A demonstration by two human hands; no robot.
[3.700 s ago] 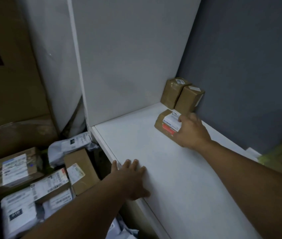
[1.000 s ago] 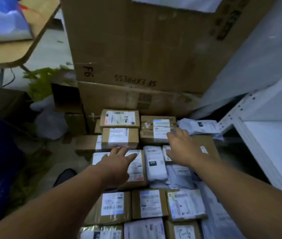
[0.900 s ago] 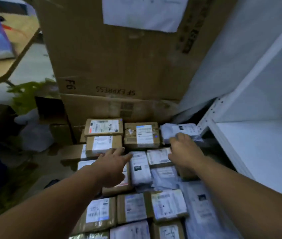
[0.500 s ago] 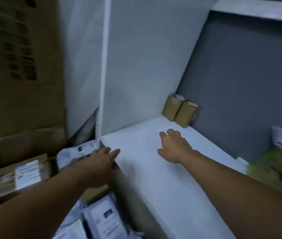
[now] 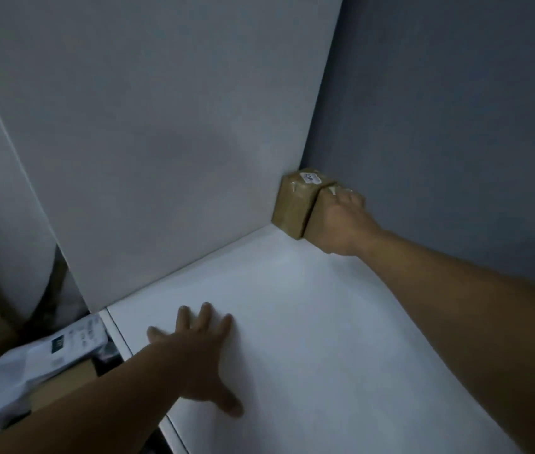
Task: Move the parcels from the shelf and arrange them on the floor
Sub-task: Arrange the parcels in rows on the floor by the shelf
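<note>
Two small brown taped parcels stand upright side by side in the far corner of the white shelf (image 5: 308,322). The left parcel (image 5: 295,201) has a white label on top. My right hand (image 5: 341,221) reaches over the right parcel (image 5: 325,193), its fingers curled round the top; most of that parcel is hidden behind the hand. My left hand (image 5: 200,358) rests flat on the shelf near its front edge, fingers spread, holding nothing.
A white side panel (image 5: 161,142) and a grey back wall (image 5: 456,126) close in the shelf corner. Below the shelf's left edge lie a white plastic mailer (image 5: 46,358) and a brown box (image 5: 63,385) on the floor.
My right hand has reached from the middle of the shelf to the back corner and closed on the right parcel. My left hand moved from the shelf edge onto the shelf top.
</note>
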